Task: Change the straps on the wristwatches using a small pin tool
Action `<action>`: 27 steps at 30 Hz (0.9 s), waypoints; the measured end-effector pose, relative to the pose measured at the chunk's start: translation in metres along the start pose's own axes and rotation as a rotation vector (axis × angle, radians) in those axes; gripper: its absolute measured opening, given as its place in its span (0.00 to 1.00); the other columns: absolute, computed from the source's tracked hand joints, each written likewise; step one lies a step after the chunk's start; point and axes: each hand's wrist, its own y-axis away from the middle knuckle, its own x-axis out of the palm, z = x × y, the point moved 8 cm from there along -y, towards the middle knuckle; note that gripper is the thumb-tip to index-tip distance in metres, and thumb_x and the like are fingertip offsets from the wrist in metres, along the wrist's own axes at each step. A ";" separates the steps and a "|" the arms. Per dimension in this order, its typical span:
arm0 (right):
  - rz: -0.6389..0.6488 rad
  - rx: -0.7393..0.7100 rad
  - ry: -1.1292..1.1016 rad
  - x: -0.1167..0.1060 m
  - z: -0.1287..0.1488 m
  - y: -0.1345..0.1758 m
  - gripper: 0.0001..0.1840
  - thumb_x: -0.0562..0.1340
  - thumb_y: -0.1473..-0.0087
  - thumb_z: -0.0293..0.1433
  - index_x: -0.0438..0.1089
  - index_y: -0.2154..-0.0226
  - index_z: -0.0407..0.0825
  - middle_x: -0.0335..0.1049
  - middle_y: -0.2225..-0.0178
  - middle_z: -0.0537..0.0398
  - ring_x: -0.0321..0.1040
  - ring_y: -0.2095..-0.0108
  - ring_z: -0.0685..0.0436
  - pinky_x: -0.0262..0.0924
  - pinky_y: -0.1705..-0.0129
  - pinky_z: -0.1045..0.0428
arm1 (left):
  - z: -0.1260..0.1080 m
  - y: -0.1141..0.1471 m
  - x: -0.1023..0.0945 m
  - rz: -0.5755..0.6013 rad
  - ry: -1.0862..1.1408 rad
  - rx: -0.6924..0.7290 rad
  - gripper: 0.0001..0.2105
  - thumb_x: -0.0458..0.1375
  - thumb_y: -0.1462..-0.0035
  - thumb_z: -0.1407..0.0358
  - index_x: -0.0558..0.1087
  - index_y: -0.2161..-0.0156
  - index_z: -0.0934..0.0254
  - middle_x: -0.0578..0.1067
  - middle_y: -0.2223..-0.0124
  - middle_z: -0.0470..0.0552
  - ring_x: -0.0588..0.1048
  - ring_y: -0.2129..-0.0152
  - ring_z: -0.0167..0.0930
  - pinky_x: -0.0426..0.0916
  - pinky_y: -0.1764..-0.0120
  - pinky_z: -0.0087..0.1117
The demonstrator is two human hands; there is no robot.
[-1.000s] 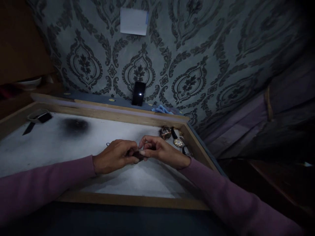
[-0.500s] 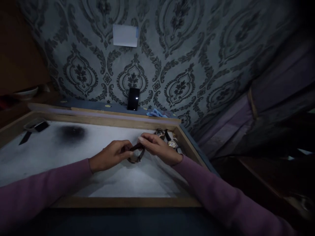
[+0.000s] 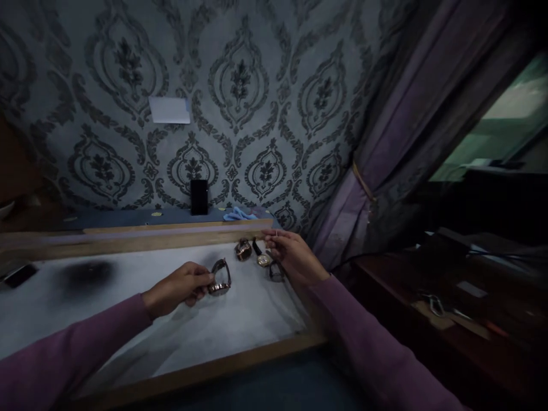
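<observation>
My left hand (image 3: 184,288) is closed on a dark-strapped wristwatch (image 3: 221,287), whose strap stands up in a loop over the white tray floor. My right hand (image 3: 295,254) is raised by the tray's right side with its fingers pinched together; a tiny pale sliver shows at the fingertips, too small to name. Just left of it lie a bronze-coloured watch (image 3: 242,250), a watch with a gold case (image 3: 264,260) and a dark watch (image 3: 276,273), partly shaded by the hand.
The shallow wooden-framed tray (image 3: 240,365) has a white floor. At its left lies a watch with a dark rectangular face (image 3: 19,275). Behind it, a phone (image 3: 199,197) leans on the wall beside a blue cloth (image 3: 240,214). A tied curtain (image 3: 363,177) hangs at right, above a dark red table (image 3: 385,274).
My right hand has left the watch strap and moved right, to the tray's edge. My left hand still holds the watch. The view has turned to the right.
</observation>
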 end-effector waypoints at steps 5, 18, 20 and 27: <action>0.000 0.066 -0.139 -0.033 -0.012 0.008 0.04 0.64 0.52 0.23 0.71 0.70 0.44 0.64 0.75 0.54 0.58 0.78 0.54 0.51 0.83 0.61 | -0.010 -0.038 0.034 0.006 -0.063 -0.022 0.19 0.64 0.57 0.51 0.66 0.73 0.66 0.65 0.80 0.41 0.60 0.85 0.22 0.49 0.82 0.24; -0.012 0.046 -0.254 -0.040 -0.011 0.011 0.13 0.64 0.44 0.35 0.68 0.56 0.51 0.60 0.81 0.64 0.43 0.86 0.58 0.35 0.87 0.63 | -0.007 -0.084 0.063 -0.004 -0.206 -0.068 0.15 0.58 0.42 0.54 0.63 0.69 0.64 0.69 0.84 0.42 0.68 0.89 0.25 0.56 0.85 0.22; -0.001 0.038 -0.210 -0.036 -0.009 0.013 0.16 0.64 0.46 0.36 0.69 0.55 0.49 0.59 0.81 0.65 0.42 0.86 0.58 0.33 0.86 0.62 | -0.006 -0.085 0.065 0.006 -0.205 -0.062 0.14 0.54 0.39 0.54 0.61 0.67 0.63 0.70 0.84 0.43 0.70 0.89 0.26 0.59 0.84 0.23; 0.002 0.004 -0.007 -0.029 -0.010 0.017 0.21 0.66 0.51 0.43 0.71 0.59 0.46 0.58 0.82 0.64 0.40 0.86 0.58 0.31 0.85 0.59 | -0.004 -0.068 0.049 0.006 -0.159 -0.011 0.17 0.48 0.36 0.50 0.58 0.64 0.62 0.71 0.84 0.44 0.72 0.87 0.29 0.66 0.81 0.25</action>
